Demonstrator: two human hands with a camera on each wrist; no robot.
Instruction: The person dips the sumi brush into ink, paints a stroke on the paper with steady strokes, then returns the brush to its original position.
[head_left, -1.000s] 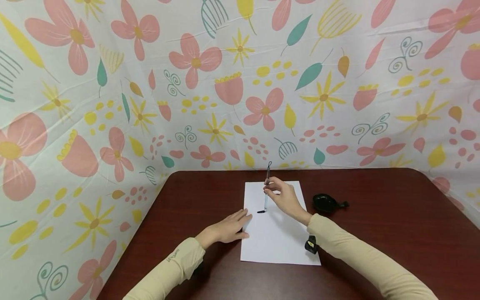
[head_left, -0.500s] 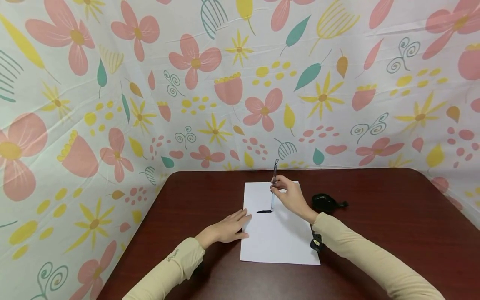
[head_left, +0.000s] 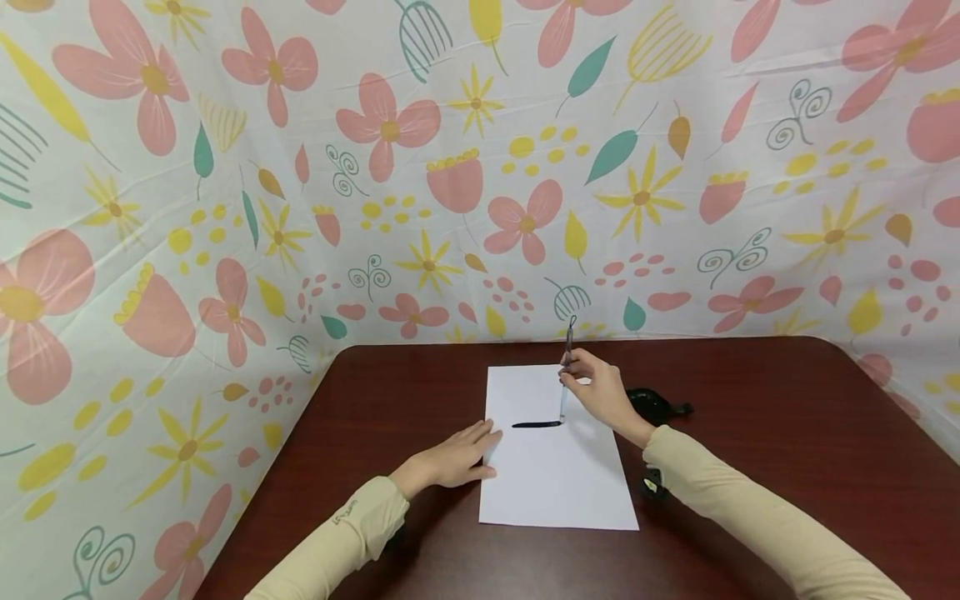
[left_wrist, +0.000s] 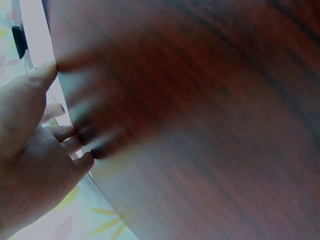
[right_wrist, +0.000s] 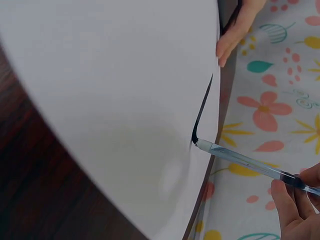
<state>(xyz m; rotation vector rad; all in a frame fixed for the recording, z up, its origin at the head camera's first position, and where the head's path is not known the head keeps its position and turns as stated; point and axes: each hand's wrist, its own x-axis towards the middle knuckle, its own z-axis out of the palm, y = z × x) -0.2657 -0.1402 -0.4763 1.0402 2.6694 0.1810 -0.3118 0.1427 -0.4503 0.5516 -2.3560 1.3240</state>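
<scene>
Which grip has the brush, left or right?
The right grip pinches the brush, its tip at the black stroke. The left grip only rests on the edge of the paper.

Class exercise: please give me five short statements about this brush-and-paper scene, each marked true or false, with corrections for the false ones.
1. The right hand holds the brush. True.
2. The left hand grips the black dish. False: it rests at the left edge of the paper, holding nothing.
3. The paper bears a black stroke. True.
4. The black dish stands on the paper. False: it is on the table, to the right of the paper in the head view.
5. The brush tip is at one end of the stroke. True.
</scene>
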